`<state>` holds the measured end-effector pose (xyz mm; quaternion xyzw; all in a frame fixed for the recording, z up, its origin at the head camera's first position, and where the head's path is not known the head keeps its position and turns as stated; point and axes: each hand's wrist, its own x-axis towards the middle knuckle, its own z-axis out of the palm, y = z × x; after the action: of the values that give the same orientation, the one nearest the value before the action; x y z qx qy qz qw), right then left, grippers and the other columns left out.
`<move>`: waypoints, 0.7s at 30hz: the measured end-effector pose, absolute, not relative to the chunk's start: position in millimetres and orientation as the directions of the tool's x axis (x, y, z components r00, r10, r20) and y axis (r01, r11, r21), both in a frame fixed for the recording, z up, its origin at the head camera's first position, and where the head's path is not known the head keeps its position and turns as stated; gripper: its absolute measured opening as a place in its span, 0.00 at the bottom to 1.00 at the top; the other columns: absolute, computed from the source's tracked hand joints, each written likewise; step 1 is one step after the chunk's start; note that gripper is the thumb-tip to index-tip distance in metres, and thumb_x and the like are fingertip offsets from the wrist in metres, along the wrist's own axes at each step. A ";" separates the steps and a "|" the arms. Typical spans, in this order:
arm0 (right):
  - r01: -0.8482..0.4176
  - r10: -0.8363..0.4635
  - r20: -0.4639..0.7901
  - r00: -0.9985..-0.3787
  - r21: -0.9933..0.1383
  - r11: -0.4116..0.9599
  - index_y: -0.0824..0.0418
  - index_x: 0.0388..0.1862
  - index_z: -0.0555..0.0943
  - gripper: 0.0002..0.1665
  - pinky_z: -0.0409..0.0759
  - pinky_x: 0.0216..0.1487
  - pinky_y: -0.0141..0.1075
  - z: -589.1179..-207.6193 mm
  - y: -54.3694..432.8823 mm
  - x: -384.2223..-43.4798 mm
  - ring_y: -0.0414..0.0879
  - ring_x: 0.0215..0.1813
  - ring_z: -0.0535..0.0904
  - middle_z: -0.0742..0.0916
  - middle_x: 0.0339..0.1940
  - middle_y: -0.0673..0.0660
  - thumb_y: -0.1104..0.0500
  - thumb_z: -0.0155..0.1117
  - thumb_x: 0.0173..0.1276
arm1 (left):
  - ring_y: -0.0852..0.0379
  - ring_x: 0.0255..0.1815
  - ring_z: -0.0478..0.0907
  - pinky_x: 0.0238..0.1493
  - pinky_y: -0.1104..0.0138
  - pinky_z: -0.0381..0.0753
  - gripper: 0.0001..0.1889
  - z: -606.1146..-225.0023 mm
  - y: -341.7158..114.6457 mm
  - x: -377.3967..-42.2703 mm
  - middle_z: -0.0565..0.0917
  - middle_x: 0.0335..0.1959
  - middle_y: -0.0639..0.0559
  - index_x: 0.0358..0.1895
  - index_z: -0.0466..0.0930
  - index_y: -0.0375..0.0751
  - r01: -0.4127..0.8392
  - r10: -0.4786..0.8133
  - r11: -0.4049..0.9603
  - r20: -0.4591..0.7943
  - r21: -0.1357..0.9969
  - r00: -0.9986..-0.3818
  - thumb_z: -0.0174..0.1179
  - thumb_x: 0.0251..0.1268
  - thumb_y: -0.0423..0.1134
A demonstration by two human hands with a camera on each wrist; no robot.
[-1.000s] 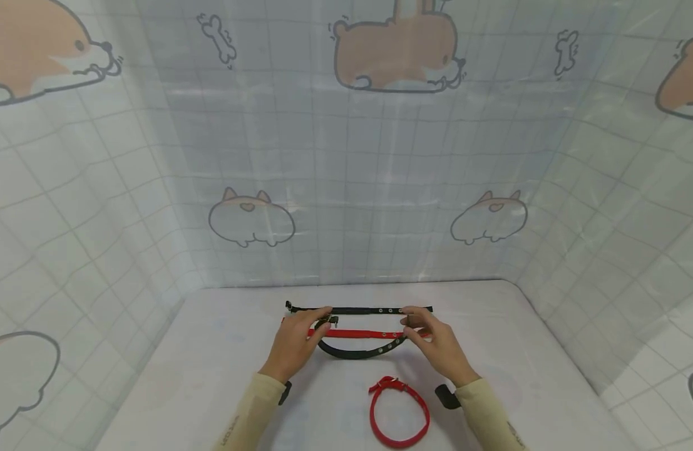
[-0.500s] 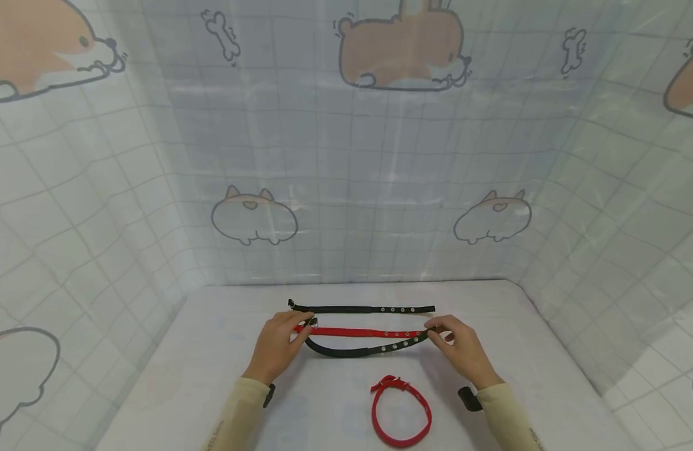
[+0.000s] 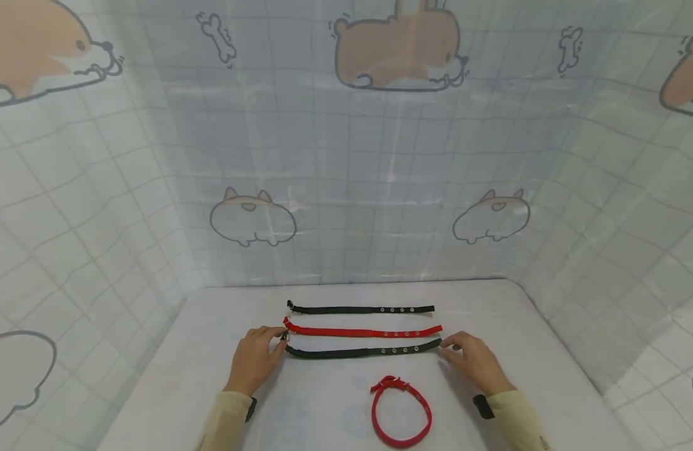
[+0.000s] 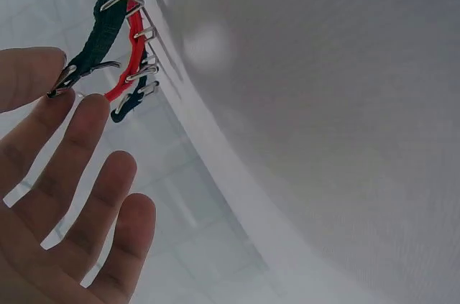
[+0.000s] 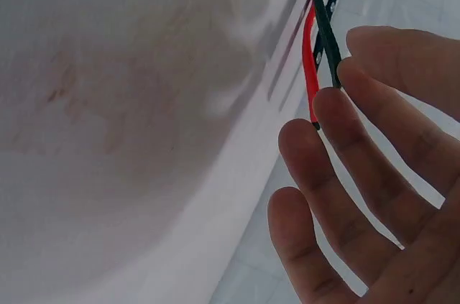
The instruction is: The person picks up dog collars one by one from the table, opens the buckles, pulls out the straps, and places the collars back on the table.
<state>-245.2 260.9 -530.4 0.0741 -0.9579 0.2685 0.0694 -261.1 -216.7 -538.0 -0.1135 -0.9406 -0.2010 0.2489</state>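
1. Left hand (image 3: 253,357): thumb and index finger pinch the buckle end of the near dark strap (image 3: 346,354). Other 3 fingers extended, spread a little.
2. Right hand (image 3: 474,362): thumb and fingertips at the strap's plain tip. Cannot tell if it's pinched or only touched; fingers otherwise fairly straight.
3. Near dark strap: nearest the person of 3 laid out roughly parallel. Runs between the hands, slight bow toward the person, 4 metal eyelets toward the right end. Left wrist view shows it as dark green with metal fittings.
4. Red strap (image 3: 340,332): just beyond it, middle of the 3. Buckle end left, 4 eyelets right, right tip angled away from the person.
5. Far dark strap (image 3: 346,310): farthest of the 3, nearly straight, same orientation, 4 eyelets right.
6. Red collar (image 3: 401,443): closed into a ring, buckle at its far side. On the person's side of the straps, right of center, apart from both hands.
7. Surface: white table (image 3: 318,401). Behind it and on both sides, a light gridded curtain (image 3: 346,144) printed with cartoon dogs and bones.
8. Pale long sleeves (image 3: 225,416) on both arms, dark wristband (image 3: 484,407) at each wrist.
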 end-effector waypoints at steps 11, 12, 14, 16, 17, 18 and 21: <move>-0.253 -0.103 0.308 -0.946 -0.501 0.828 0.54 0.44 0.88 0.09 0.83 0.47 0.49 -518.6 242.7 -244.1 0.50 0.47 0.83 0.83 0.52 0.54 0.58 0.75 0.65 | 0.40 0.52 0.80 0.50 0.45 0.80 0.20 -535.1 -215.2 -258.2 0.85 0.50 0.43 0.56 0.85 0.41 0.283 0.078 0.890 0.494 0.356 -0.866 0.72 0.61 0.41; -0.256 -0.105 0.307 -0.946 -0.508 0.822 0.54 0.44 0.87 0.09 0.83 0.47 0.48 -517.3 239.3 -243.2 0.49 0.47 0.82 0.83 0.51 0.53 0.58 0.74 0.66 | 0.40 0.53 0.80 0.51 0.45 0.79 0.20 -533.9 -213.9 -257.6 0.85 0.50 0.42 0.57 0.85 0.41 0.285 0.077 0.890 0.496 0.357 -0.865 0.71 0.61 0.41; -0.256 -0.117 0.286 -0.951 -0.518 0.816 0.52 0.45 0.87 0.09 0.82 0.46 0.45 -515.5 231.3 -240.4 0.46 0.46 0.81 0.84 0.48 0.49 0.57 0.74 0.67 | 0.40 0.54 0.79 0.52 0.45 0.79 0.21 -531.6 -211.0 -256.6 0.85 0.51 0.43 0.58 0.84 0.41 0.296 0.082 0.886 0.507 0.357 -0.858 0.70 0.63 0.41; -0.258 -0.138 0.255 -0.957 -0.526 0.811 0.50 0.46 0.86 0.09 0.81 0.44 0.43 -514.9 222.4 -236.6 0.43 0.44 0.80 0.84 0.45 0.45 0.56 0.74 0.67 | 0.40 0.55 0.79 0.53 0.45 0.78 0.20 -529.2 -206.9 -255.6 0.85 0.52 0.43 0.58 0.84 0.43 0.318 0.092 0.877 0.524 0.360 -0.847 0.70 0.63 0.41; -0.260 -0.155 0.234 -0.960 -0.530 0.808 0.49 0.46 0.86 0.09 0.81 0.44 0.41 -515.3 217.9 -234.5 0.42 0.44 0.80 0.84 0.44 0.43 0.54 0.74 0.67 | 0.40 0.55 0.78 0.53 0.45 0.78 0.20 -528.0 -204.5 -254.7 0.85 0.52 0.44 0.58 0.84 0.44 0.330 0.098 0.872 0.533 0.362 -0.841 0.69 0.63 0.41; -0.266 -0.177 0.214 -0.961 -0.530 0.805 0.49 0.46 0.86 0.10 0.80 0.43 0.40 -515.9 213.4 -232.6 0.41 0.43 0.80 0.84 0.43 0.42 0.53 0.73 0.67 | 0.40 0.55 0.78 0.53 0.45 0.78 0.19 -527.1 -202.2 -253.9 0.85 0.52 0.45 0.58 0.84 0.44 0.341 0.104 0.869 0.542 0.360 -0.834 0.69 0.63 0.41; -0.281 -0.253 0.128 -0.959 -0.541 0.792 0.49 0.48 0.86 0.12 0.80 0.41 0.37 -520.7 202.2 -228.1 0.40 0.42 0.79 0.83 0.42 0.40 0.49 0.73 0.68 | 0.42 0.55 0.78 0.53 0.46 0.78 0.17 -526.3 -194.0 -250.6 0.85 0.51 0.48 0.56 0.84 0.46 0.370 0.120 0.856 0.558 0.360 -0.821 0.69 0.64 0.41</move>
<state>-228.1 202.2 -520.7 0.1410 -0.9464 0.2897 0.0245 -250.6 -194.0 -526.3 -0.1324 -0.9254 -0.2330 0.2681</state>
